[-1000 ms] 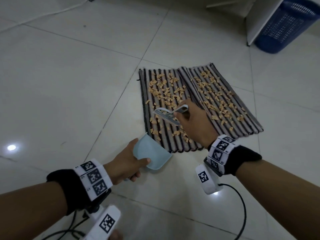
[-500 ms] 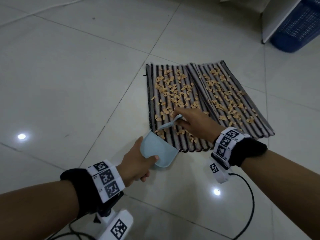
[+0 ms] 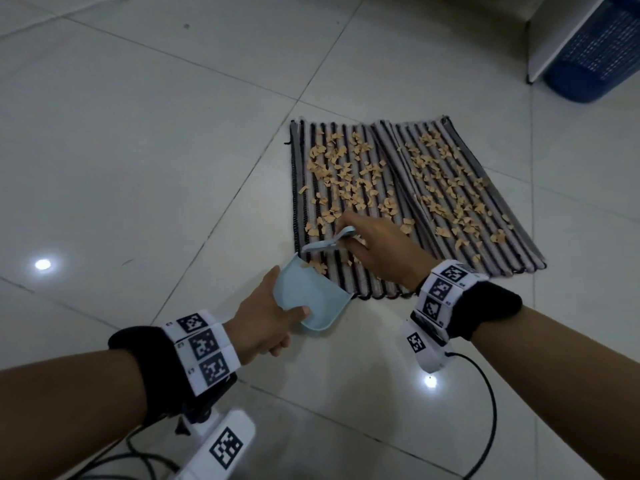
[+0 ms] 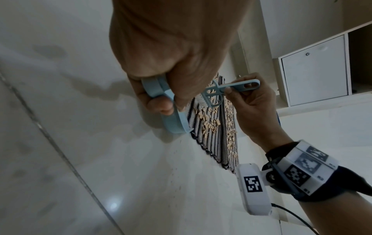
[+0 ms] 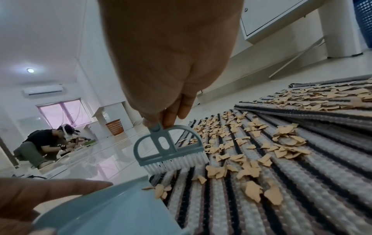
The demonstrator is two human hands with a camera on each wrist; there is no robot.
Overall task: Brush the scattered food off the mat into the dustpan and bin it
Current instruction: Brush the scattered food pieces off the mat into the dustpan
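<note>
brush (image 3: 327,242) in right hand (image 3: 377,251), bristles on mat (image 3: 433,244) beside dustpan (image 3: 311,299).

Bare tiled floor (image 3: 145,161) left of mat (image 3: 433,265), blue bin (image 3: 595,53) far right

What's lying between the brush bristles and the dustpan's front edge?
A short strip of striped mat with a few food flakes at the dustpan lip, below the brush; the right wrist view shows it.

Woven ribbed floor mat (image 3: 391,271): black, grey and off-white lengthwise stripes
Scattered flat food flakes (image 3: 346,174): pale orange-tan
Small plastic dustpan (image 3: 311,296): plain light blue
Small plastic hand brush (image 5: 169,149): blue-grey, white bristles
Perforated plastic bin (image 3: 595,53): deep blue
Glossy tiled floor (image 3: 138,150): whitish grey, darker grout lines
</note>
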